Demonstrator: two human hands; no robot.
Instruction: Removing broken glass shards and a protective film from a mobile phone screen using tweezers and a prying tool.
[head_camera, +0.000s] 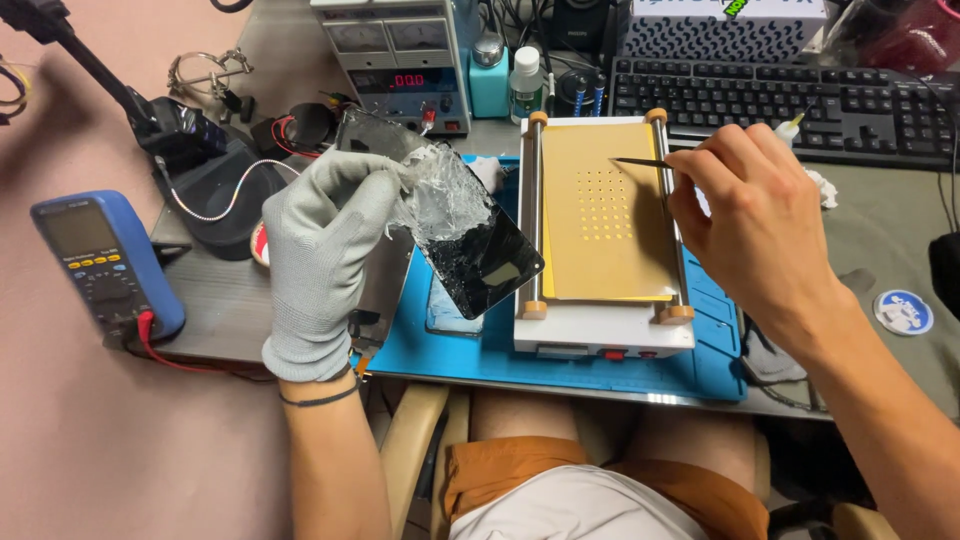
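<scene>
L hand, in a grey knit glove, has its grip closed on a cracked phone screen, held tilted above the surface w/ the dark glass facing up and right; the screen's upper part is covered in crumpled clear film/shattered glass, lower corner hangs over the blue work mat, near the left edge of the heating plate machine. R hand, bare, has its grip pinched shut on thin tweezers, tips pointing left over the far part of the machine's tan pad, just above its grid of small holes; can't tell if the tips touch the pad. Machine sits on the blue mat, white base w/ red buttons on its near side, metal rails left & right. Another phone body lies flat on the mat under the held screen, partly hidden. Left on the surface: blue multimeter w/ red lead, well apart from the L hand. Far side: bench power supply w/ red digits, small white-capped bottle, black keyboard far right. Round sticker on the grey cloth at right. Person's orange shorts show below the surface edge.
</scene>
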